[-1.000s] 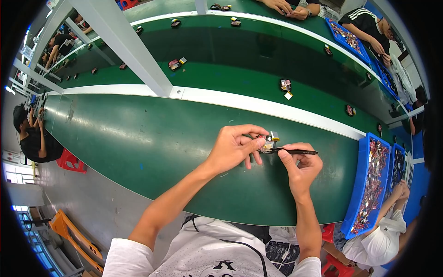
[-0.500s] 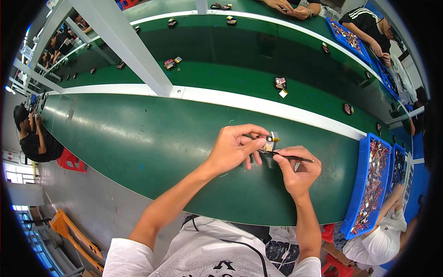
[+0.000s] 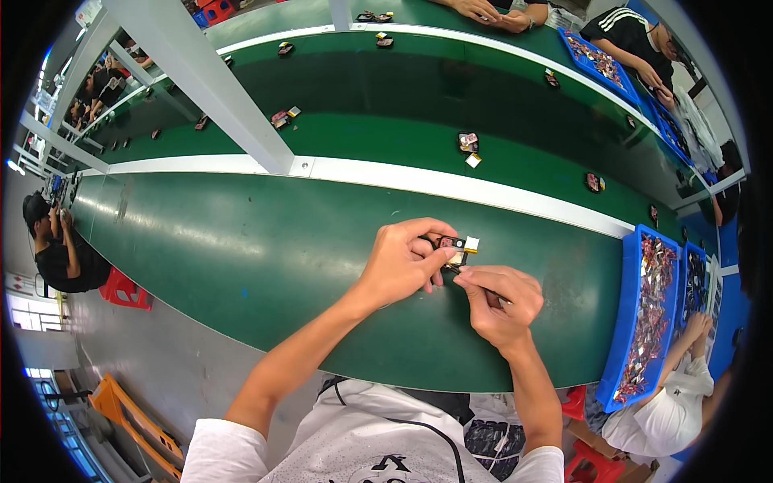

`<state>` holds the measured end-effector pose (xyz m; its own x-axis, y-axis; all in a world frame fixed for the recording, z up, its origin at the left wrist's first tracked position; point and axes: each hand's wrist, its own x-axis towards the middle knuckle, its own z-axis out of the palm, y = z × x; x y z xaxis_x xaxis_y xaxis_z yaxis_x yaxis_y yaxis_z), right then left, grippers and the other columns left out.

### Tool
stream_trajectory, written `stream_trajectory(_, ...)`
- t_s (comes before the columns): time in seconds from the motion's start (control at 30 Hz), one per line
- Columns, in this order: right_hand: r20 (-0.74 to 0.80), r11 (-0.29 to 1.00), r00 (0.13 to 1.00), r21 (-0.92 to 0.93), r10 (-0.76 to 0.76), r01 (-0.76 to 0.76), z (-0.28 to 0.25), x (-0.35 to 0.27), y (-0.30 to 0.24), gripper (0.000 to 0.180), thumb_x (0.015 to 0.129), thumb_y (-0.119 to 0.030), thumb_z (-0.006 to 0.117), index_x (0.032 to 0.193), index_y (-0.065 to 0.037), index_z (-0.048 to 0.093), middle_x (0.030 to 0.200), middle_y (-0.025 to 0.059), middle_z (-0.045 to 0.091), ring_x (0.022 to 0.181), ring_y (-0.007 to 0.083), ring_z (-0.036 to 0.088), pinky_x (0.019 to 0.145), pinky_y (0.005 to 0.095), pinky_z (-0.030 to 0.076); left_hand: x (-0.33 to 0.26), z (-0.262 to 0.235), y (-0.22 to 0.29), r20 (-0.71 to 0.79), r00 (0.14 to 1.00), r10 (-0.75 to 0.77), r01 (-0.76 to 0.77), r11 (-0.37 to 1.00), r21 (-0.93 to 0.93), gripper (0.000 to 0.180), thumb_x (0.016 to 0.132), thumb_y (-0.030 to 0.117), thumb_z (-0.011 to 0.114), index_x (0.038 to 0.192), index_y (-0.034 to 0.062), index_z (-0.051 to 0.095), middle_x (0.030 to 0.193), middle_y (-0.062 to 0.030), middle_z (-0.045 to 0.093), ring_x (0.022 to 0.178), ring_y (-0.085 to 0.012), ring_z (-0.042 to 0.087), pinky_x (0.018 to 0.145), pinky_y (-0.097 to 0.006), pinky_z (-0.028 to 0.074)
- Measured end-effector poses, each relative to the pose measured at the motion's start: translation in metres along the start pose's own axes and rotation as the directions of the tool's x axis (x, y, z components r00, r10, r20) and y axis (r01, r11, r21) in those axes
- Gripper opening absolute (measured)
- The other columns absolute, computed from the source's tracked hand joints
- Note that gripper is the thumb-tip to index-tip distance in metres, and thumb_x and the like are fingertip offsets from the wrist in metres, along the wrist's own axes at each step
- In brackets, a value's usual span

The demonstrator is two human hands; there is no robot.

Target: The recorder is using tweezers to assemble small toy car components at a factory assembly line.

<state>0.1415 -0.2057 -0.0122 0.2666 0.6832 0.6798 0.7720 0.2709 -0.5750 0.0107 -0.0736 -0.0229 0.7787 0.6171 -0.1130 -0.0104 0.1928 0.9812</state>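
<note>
Above the bench, my left hand (image 3: 407,259) is closed on a small black electronic casing (image 3: 456,246) between thumb and fingers. A circuit board shows inside it, and a small silver battery with yellow tape (image 3: 472,244) sticks out at its far right edge. My right hand (image 3: 506,304) is pinched around a thin dark tool that looks like tweezers (image 3: 505,299), mostly hidden by the fingers. The tool's tip meets the casing's near edge; whether it grips anything there is too small to tell.
A green bench (image 3: 266,258) lies under my hands, with a white rail (image 3: 378,177) and post (image 3: 213,88) beyond. Similar casings (image 3: 469,143) lie on the green belt (image 3: 362,121). At right stands a blue bin (image 3: 632,322) of small parts. Co-workers sit around.
My right hand has turned, and its fingers now reach over the tool toward the casing. The casing has shifted slightly left, with its battery more plainly in view. Casings on the belt appear farther left.
</note>
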Motion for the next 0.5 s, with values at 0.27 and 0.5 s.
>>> stream_trajectory(0.27, 0.007, 0.997, 0.998, 0.024, -0.068, 0.068, 0.0054, -0.0060, 0.0076, 0.016, 0.073, 0.005, 0.080, 0.081, -0.007, 0.074, 0.076, 0.0051, 0.074, 0.061, 0.0174, 0.070, 0.054, 0.0268, 0.052, 0.0007, 0.0040, -0.0049, -0.027, 0.998, -0.056, 0.057, 0.996, 0.061, 0.016, 0.091, -0.003, 0.067, 0.106, -0.0076, 0.063, 0.080, -0.0077, 0.065, 0.054, -0.0097, 0.062, 0.044, -0.023, 0.048)
stream_trajectory(0.5, -0.022, 0.998, 0.999, 0.051, 0.033, -0.032, 0.0016, -0.0037, 0.0056, 0.014, 0.074, 0.004, 0.082, 0.081, -0.006, 0.074, 0.078, 0.0063, 0.075, 0.044, 0.0087, 0.050, 0.045, 0.0238, 0.039, 0.0040, 0.0044, -0.0077, -0.012, 0.996, -0.089, 0.086, 0.986, -0.145, 0.017, 0.089, -0.004, 0.067, 0.105, -0.0071, 0.062, 0.082, -0.0093, 0.065, 0.054, -0.0122, 0.063, 0.043, -0.024, 0.048)
